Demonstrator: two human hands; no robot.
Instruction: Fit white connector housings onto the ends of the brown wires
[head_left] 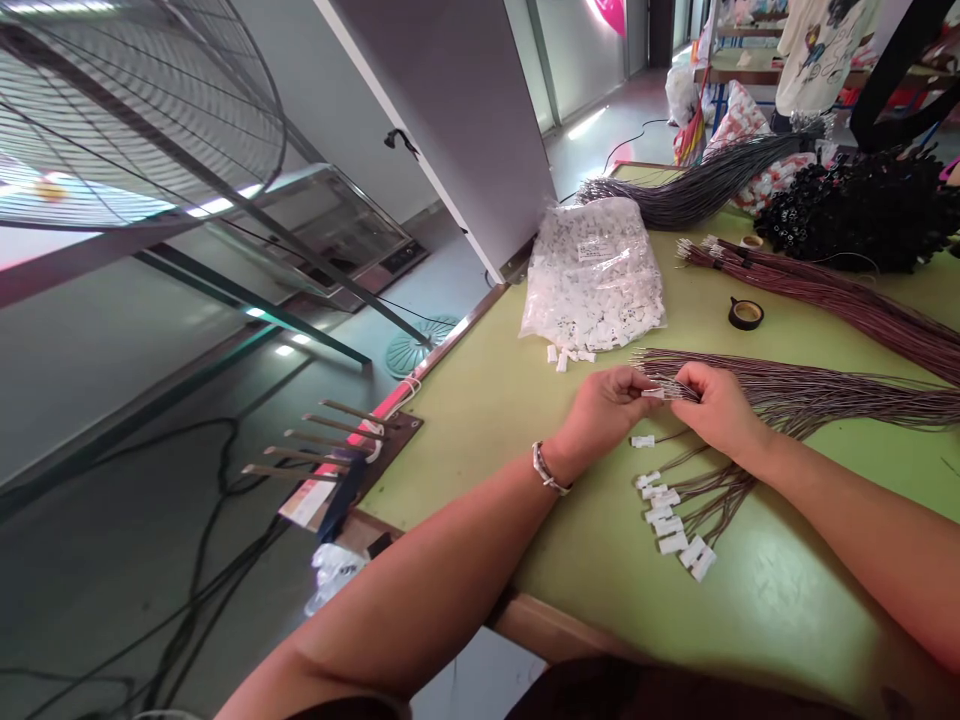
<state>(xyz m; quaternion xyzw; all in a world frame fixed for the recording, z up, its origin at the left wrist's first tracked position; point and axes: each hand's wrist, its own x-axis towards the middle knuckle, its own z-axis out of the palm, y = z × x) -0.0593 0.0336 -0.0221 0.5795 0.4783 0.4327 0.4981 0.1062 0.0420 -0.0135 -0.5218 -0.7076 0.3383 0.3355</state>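
Between the fingertips of my left hand [611, 405] is a small white connector [654, 393], pinched at its end. My right hand [716, 405] is closed on the tips of several thin brown wires [810, 385], close beside the connector. The wires run off to the right across the green table. Below my hands lie several wires with white connectors [663, 524] fitted on their ends. Up and left of my hands, a few loose connectors [562, 357] sit by the mouth of a clear bag of white connectors [596, 275].
A roll of black tape [745, 314] lies beyond my right hand. Brown wire bundles [840, 300], a grey wire bundle [690, 185] and a black heap [855, 210] fill the far right. Metal prongs [322, 440] stick out at the table's left edge, near a large fan [142, 110].
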